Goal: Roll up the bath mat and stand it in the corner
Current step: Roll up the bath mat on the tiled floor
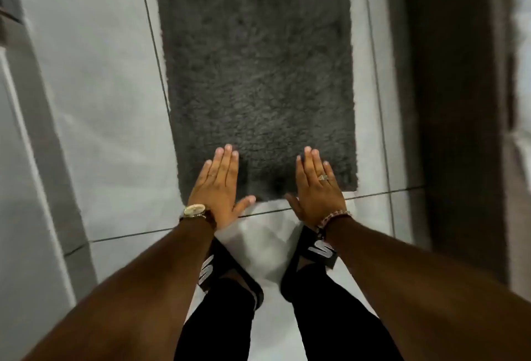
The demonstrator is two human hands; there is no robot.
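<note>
A dark grey shaggy bath mat (258, 73) lies flat and unrolled on the pale tiled floor, stretching away from me. My left hand (219, 185) rests over the mat's near edge on the left side, palm down, fingers extended and together. My right hand (317, 185) is over the near edge on the right side in the same flat pose. Neither hand grips anything. The mat's near edge runs between the two hands, just beyond my feet.
My feet in black slides (319, 251) stand on the light grey tile floor (100, 102) just before the mat. A dark vertical surface (459, 102) runs along the right. A grey base or wall edge (43, 130) runs along the left.
</note>
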